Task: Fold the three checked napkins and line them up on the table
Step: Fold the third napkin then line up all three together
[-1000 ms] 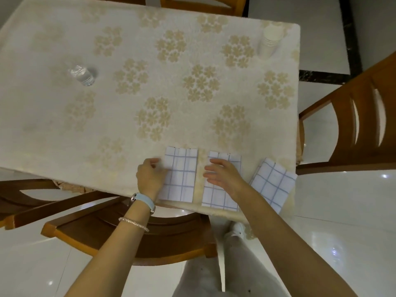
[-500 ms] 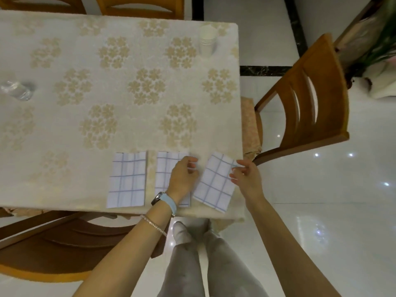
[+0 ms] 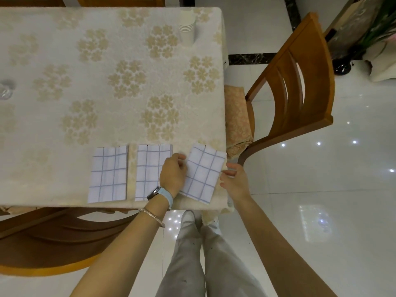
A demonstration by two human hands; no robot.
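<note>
A stack of white paper cups (image 3: 186, 28) stands in the upper middle of the frame. A clear bottle (image 3: 5, 90), blurred, sits at the left edge. At the right I see a wooden chair (image 3: 300, 86) with a patterned orange cushion (image 3: 236, 118) on its seat. Another chair (image 3: 53, 239) fills the lower left. Green leaves (image 3: 381, 24) show in the upper right corner.

L napkin (image 3: 108, 174) | mid napkin (image 3: 147, 168) beside it | R napkin (image 3: 203, 174) at table (image 3: 42, 129) corner | cup stack (image 3: 187, 28) behind

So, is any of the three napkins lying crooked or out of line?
Yes. The right napkin lies tilted near the table corner, while the left napkin and middle napkin lie straight, side by side.
</note>
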